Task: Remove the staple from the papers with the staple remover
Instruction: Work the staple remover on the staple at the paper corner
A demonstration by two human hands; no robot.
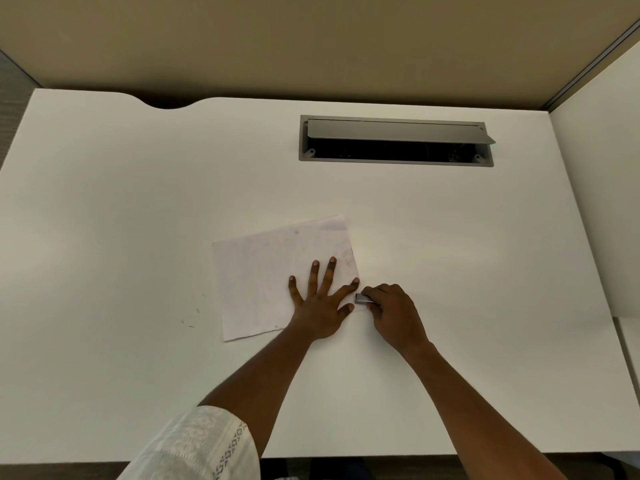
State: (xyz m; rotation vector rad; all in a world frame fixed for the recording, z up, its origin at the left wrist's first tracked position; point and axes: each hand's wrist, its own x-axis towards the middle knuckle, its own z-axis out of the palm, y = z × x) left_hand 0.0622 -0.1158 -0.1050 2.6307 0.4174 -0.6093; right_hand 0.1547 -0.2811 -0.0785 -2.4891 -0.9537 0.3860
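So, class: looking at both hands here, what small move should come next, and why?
Probably nudge the staple remover into the papers at their near-right corner: the right hand grips it there, and the left hand presses them flat. The staple itself isn't visible.

You have open bench [450, 254] right of the papers [263, 271]; the raised cable hatch [398, 131] blocks the far side.

papers [263, 271] on desk [104, 202], remover [363, 298] seemingly at corner

The staple remover [363, 298] is mostly hidden in the grip of the right hand [394, 315], and any staple beside that grip is too small to see.
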